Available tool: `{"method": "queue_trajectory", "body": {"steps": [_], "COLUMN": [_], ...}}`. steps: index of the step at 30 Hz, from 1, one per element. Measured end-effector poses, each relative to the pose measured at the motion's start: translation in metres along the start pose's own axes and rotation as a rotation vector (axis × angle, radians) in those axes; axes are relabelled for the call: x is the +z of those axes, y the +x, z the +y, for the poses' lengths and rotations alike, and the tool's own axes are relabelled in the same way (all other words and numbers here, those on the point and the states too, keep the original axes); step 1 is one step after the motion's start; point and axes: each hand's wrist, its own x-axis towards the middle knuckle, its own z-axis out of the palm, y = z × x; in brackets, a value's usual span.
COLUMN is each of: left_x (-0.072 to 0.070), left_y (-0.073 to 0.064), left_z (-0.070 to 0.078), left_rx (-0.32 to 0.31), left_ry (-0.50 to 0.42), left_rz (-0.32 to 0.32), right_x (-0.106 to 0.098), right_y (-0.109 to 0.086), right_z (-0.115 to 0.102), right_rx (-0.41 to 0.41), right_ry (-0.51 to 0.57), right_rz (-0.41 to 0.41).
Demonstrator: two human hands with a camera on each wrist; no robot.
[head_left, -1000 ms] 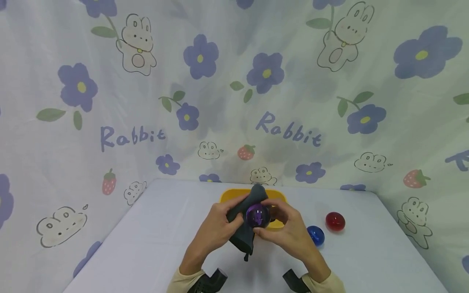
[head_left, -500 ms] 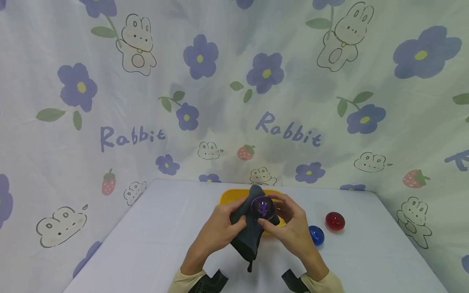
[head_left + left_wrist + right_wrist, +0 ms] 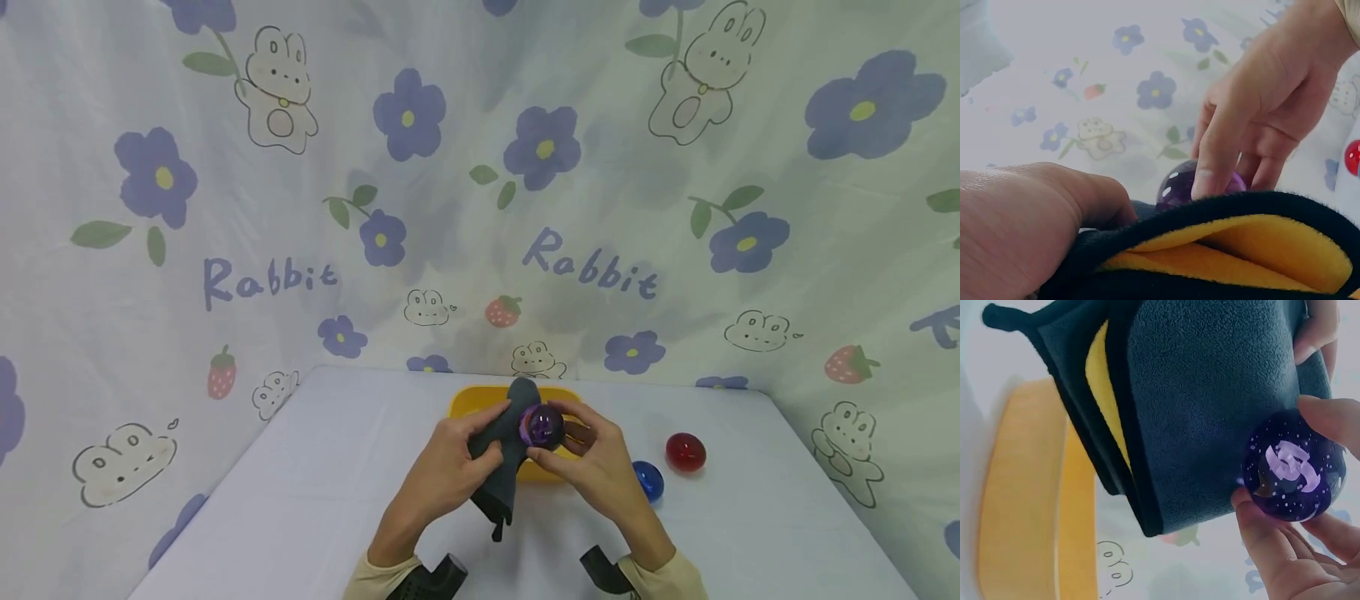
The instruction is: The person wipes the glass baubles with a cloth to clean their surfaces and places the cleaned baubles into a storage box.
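Observation:
My left hand (image 3: 450,462) grips a folded cloth (image 3: 498,487), dark grey with black edging. Its yellow inner side shows in the fold in both wrist views. A see-through purple ball (image 3: 542,426) is pinched between the thumb and fingers of my right hand (image 3: 596,458). In the right wrist view, the ball (image 3: 1294,465) has a pale swirl and small white specks inside and lies against the cloth (image 3: 1210,394). From the left wrist, part of the ball (image 3: 1175,184) is hidden behind the cloth's edge and the right fingers.
Behind the hands stands a yellow container (image 3: 465,400), partly covered by them and the cloth. A blue ball (image 3: 648,482) and a red ball (image 3: 686,452) lie on the white table (image 3: 300,483) to the right. A patterned curtain (image 3: 450,208) hangs behind.
The purple ball has shifted slightly right against the cloth and turned in the right fingers. The cloth's lower end swung right and then back left. Both hands keep their hold.

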Motion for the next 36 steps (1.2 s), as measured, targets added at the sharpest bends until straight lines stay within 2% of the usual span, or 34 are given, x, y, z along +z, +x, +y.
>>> {"method": "queue_trajectory", "body": {"steps": [10, 15, 19, 27, 36], "left_x": [0.004, 0.005, 0.006, 0.004, 0.002], "left_y": [0.001, 0.002, 0.004, 0.005, 0.007], "left_z": [0.001, -0.001, -0.003, -0.007, -0.012], "left_rx": [0.007, 0.018, 0.037, 0.067, 0.047], "left_ry": [0.020, 0.037, 0.031, 0.015, 0.025], "left_rz": [0.028, 0.071, 0.082, 0.055, 0.008], "right_x": [-0.006, -0.008, -0.007, -0.003, -0.002], "right_y": [0.001, 0.001, 0.001, -0.003, -0.005], "right_z": [0.000, -0.002, -0.003, -0.008, -0.011], "right_rx": [-0.020, 0.007, 0.005, -0.043, -0.109], "right_ry": [-0.163, -0.139, -0.113, -0.079, -0.036], "right_rz": [-0.015, -0.104, -0.147, -0.181, -0.192]}}
